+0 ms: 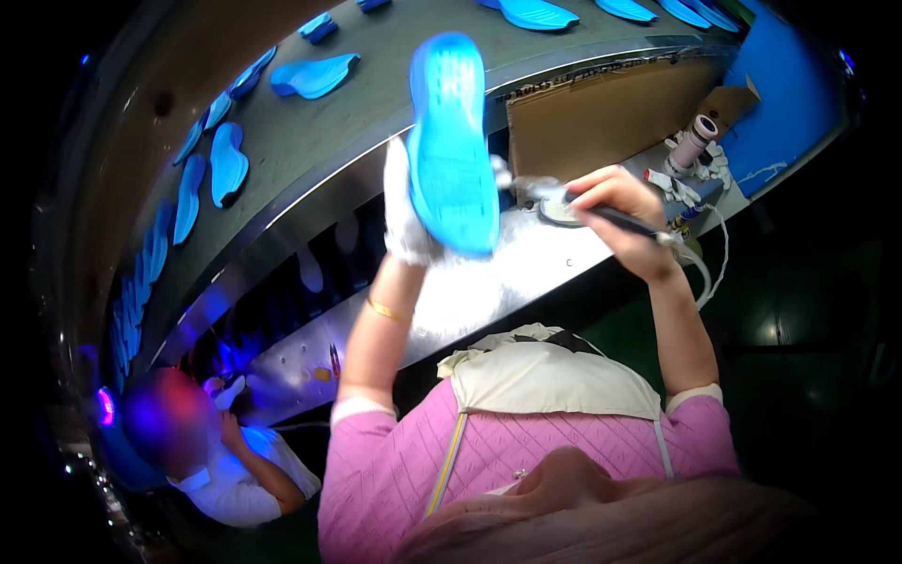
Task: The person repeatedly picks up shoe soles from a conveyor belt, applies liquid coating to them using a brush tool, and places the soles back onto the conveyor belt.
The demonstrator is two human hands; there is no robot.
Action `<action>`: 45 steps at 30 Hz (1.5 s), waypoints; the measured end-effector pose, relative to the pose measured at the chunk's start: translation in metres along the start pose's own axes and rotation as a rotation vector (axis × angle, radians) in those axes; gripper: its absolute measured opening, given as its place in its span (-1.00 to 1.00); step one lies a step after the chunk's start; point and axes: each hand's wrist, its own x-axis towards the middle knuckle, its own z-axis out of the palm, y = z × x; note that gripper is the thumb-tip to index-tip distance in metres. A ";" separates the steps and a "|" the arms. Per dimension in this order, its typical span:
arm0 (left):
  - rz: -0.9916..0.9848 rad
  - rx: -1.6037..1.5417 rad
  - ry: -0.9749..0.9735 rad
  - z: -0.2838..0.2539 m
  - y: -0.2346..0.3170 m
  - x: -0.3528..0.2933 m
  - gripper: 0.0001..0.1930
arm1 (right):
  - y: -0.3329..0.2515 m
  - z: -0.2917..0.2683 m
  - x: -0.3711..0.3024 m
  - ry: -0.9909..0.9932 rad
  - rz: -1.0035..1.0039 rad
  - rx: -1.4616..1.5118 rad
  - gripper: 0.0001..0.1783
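In the head view, the white-gloved left hand (406, 221) is clamped on a blue shoe sole (453, 150), holding it by its sides with its long axis running away from the person. The sole is in the air over the near edge of a grey belt (376, 80) and the back of a white bench (564, 268). The bare right hand (625, 211) is closed around the black handle of a tool (620, 221); the tool's head, blurred, points toward the sole's right edge, and whether it touches cannot be told. Just beneath this grip is a round dish (561, 211) on the bench, and a white hose (698, 268) hangs just behind the right hand.

Beyond the left grip, more blue soles (315, 77) lie on the belt, curving off to the left. Beyond the right grip stands a sheet of cardboard (601, 117); further right are a pink bottle (691, 146) and white gloves (716, 167), lying near its base. Well to the left of the left forearm, a co-worker in a white shirt (244, 475) is beside the bench, with pliers (335, 360) and a small yellow block (322, 374) lying between.
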 end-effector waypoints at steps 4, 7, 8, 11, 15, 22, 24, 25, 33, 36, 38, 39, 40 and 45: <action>0.138 -0.016 0.197 -0.017 0.064 0.095 -0.28 | -0.014 0.002 0.000 0.152 0.123 0.206 -0.85; 0.229 1.467 0.540 -0.061 0.078 0.129 -0.41 | -0.004 0.009 -0.007 0.127 0.080 0.122 -0.84; 0.184 1.646 0.551 -0.057 0.075 0.131 -0.43 | 0.001 0.007 -0.013 0.130 0.131 0.134 -0.83; 0.534 1.954 0.552 -0.065 0.069 0.118 -0.33 | 0.009 0.005 -0.025 0.159 0.199 0.180 -0.83; 0.230 2.471 0.644 -0.080 0.126 0.119 -0.22 | 0.010 0.009 -0.019 0.122 0.187 0.168 -0.84; 0.105 2.679 0.409 -0.082 0.172 0.070 -0.65 | 0.012 0.019 -0.011 0.062 0.216 0.274 -0.85; 0.331 2.649 0.241 -0.083 0.167 0.039 -0.69 | 0.020 0.017 -0.011 0.022 0.188 0.204 -0.85; 0.324 2.609 0.215 -0.075 0.163 0.026 -0.69 | 0.025 0.015 -0.013 0.019 0.185 0.209 -0.85; 0.526 2.659 0.451 -0.058 0.165 -0.014 -0.41 | 0.040 0.003 -0.009 -0.037 0.255 0.435 -0.85; 0.414 2.766 0.898 -0.072 0.191 -0.034 -0.15 | 0.051 0.001 -0.008 -0.101 0.251 0.481 -0.86; 0.234 2.759 1.180 -0.087 0.204 -0.055 -0.25 | 0.054 0.003 -0.008 -0.126 0.282 0.510 -0.87; 0.136 2.552 1.219 -0.110 0.218 -0.073 -0.34 | 0.057 0.006 -0.008 -0.129 0.275 0.539 -0.87; 0.043 2.341 1.256 -0.127 0.231 -0.092 -0.44 | 0.061 0.011 -0.009 -0.140 0.273 0.574 -0.87; 0.086 2.578 1.176 -0.093 0.196 -0.075 -0.83 | 0.077 0.008 -0.023 -0.145 0.345 0.539 -0.85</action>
